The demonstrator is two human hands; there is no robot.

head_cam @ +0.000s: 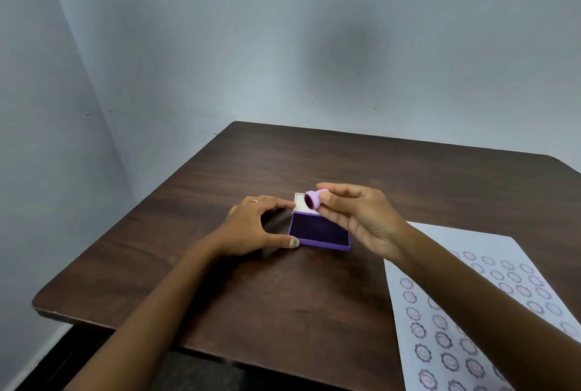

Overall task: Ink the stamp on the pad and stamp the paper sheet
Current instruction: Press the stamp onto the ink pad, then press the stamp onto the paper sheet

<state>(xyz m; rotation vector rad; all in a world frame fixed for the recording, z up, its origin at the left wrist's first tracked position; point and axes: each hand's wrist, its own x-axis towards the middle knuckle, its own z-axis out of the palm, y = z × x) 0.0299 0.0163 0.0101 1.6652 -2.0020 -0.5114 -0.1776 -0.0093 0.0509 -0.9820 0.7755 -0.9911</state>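
While the right hand [361, 221] is pinching the small lilac stamp [314, 199] between thumb and fingertips, it is holding it just above the far edge of the open ink pad [319, 232], tipped on its side so the dark face is turning toward the left hand rather than down. In this single head view, the left hand [251, 227] is resting on the table [220, 296] at the pad's left side, gripping nothing, with a fingertip and the green-nailed thumb [294, 243] touching the pad's case at two corners, apparently steadying it. The pad's pale lid [303, 203] is standing open on the far side, right behind the stamp. The paper sheet [440, 327], already carrying rows of flower-face prints, is lying well to the right of the pad and nearer the person.

Judging from this, the inking step is in hand. To do it well, the stamp's face should be turning level with the purple felt before coming down, so that the whole rim is taking ink evenly. A light, straight press near the middle of the pad seems best. The bracing left hand should be keeping the light case from sliding or lifting with the stamp.
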